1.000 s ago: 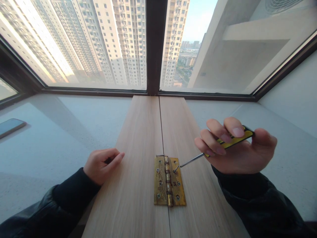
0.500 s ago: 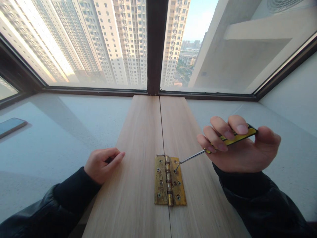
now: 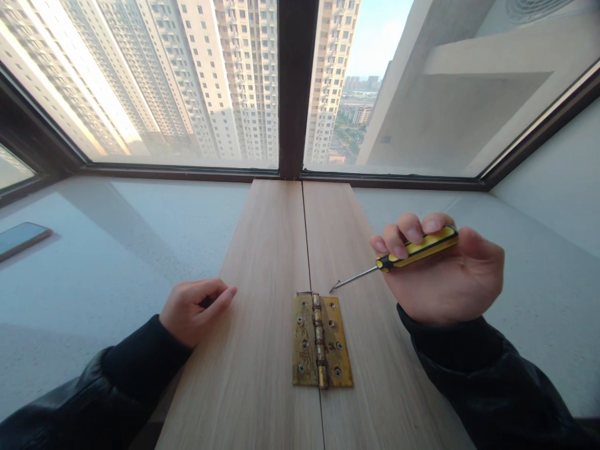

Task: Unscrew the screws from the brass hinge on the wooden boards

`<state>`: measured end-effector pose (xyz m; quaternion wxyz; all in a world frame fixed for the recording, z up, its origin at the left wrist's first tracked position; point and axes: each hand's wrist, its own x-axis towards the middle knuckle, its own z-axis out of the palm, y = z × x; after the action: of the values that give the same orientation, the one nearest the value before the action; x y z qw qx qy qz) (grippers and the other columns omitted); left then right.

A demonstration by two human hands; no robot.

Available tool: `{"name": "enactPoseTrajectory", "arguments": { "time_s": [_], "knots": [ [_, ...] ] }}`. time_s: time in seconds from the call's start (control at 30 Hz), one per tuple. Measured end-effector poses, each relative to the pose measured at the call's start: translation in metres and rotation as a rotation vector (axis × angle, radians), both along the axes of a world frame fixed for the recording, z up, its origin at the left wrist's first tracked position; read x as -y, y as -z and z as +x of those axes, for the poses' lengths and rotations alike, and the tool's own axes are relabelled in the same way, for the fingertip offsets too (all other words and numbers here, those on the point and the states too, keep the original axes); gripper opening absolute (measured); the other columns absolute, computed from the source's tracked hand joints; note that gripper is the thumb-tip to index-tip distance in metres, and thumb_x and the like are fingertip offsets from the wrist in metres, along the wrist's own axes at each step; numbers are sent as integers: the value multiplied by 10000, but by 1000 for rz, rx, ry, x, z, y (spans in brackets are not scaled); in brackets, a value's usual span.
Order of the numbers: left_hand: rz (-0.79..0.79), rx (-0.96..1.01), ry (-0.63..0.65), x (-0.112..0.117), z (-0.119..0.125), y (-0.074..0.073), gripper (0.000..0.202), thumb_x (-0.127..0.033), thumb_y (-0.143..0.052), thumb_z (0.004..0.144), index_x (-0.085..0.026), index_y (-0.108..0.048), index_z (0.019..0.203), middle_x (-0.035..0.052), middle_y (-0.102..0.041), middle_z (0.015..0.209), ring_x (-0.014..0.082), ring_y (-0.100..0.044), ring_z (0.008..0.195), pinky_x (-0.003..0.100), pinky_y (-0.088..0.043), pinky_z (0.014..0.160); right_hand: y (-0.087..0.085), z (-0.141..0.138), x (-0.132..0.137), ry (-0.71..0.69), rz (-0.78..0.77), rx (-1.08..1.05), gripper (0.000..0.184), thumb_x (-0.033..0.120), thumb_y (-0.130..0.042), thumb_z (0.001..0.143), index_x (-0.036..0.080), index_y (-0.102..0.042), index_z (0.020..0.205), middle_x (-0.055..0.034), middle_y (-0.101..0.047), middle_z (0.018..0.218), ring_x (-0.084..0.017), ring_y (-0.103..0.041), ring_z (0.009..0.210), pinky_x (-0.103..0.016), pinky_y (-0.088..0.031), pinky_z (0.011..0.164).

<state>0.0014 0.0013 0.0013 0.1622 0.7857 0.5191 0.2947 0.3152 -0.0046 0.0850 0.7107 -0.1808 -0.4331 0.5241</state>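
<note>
My right hand (image 3: pixel 445 275) is closed around the yellow-and-black handle of a screwdriver (image 3: pixel 417 250). Its shaft slants down to the left, and the tip is just above the brass hinge (image 3: pixel 345 356), apart from it. A small metal piece (image 3: pixel 335 286), seemingly a screw, clings at the tip. The worn hinge straddles the seam between two wooden boards (image 3: pixel 267 250). Screw heads show in its left leaf and lower right leaf; the upper two right holes look bare. My left hand (image 3: pixel 194 309) rests loosely curled at the left board's edge, with nothing visible in it.
A thin screw or pin (image 3: pixel 304 292) lies along the hinge's top left edge. On the pale sill (image 3: pixel 117 250) at the left lies a phone (image 3: pixel 23 239). A dark window frame (image 3: pixel 293 94) stands behind the boards, with tall buildings outside.
My right hand has moved left and slightly up with the screwdriver. The tip and the small piece on it have left the upper right hinge hole. My left hand has stayed still.
</note>
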Motion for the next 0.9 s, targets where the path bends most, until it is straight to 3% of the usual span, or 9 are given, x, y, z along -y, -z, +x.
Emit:
{"name": "enactPoseTrajectory", "arguments": {
  "time_s": [0.13, 0.3, 0.4, 0.57, 0.9],
  "knots": [
    [3, -10, 2, 0, 0, 0, 382, -360, -469, 848, -134, -541, 548, -41, -387, 487, 68, -338, 459, 201, -292, 479, -2, 7, 0, -68, -16, -48, 206, 387, -585, 756, 198, -508, 726, 36, -371, 703, -94, -373, 600, -276, -362, 620],
    [16, -12, 8, 0, -1, 1, 374, -356, -468, 848, -138, -553, 557, -41, -399, 487, 70, -347, 457, 198, -297, 474, 3, 4, 1, -437, -26, 27, 309, 431, -510, 767, 186, -380, 632, 49, -309, 612, -83, -339, 459, -275, -310, 479],
    [27, -16, 19, -1, -1, 1, 377, -350, -466, 849, -141, -535, 543, -45, -380, 482, 69, -342, 449, 197, -295, 469, 4, -1, 3, -568, 33, 60, 344, 442, -476, 777, 189, -318, 606, 52, -294, 587, -88, -327, 432, -281, -286, 454],
    [39, -34, 29, -1, -2, 1, 372, -346, -472, 847, -142, -527, 541, -44, -381, 481, 70, -347, 451, 196, -297, 468, 1, -2, 6, -646, 118, 53, 345, 438, -426, 808, 194, -278, 615, 56, -269, 593, -83, -286, 420, -278, -259, 446],
    [14, -33, 14, 0, -1, -1, 383, -354, -458, 857, -131, -552, 560, -36, -416, 490, 69, -359, 457, 199, -306, 479, 0, -7, 13, -700, 174, 160, 338, 452, -448, 819, 194, -312, 647, 47, -292, 638, -87, -336, 484, -273, -301, 495]
  ]
}}
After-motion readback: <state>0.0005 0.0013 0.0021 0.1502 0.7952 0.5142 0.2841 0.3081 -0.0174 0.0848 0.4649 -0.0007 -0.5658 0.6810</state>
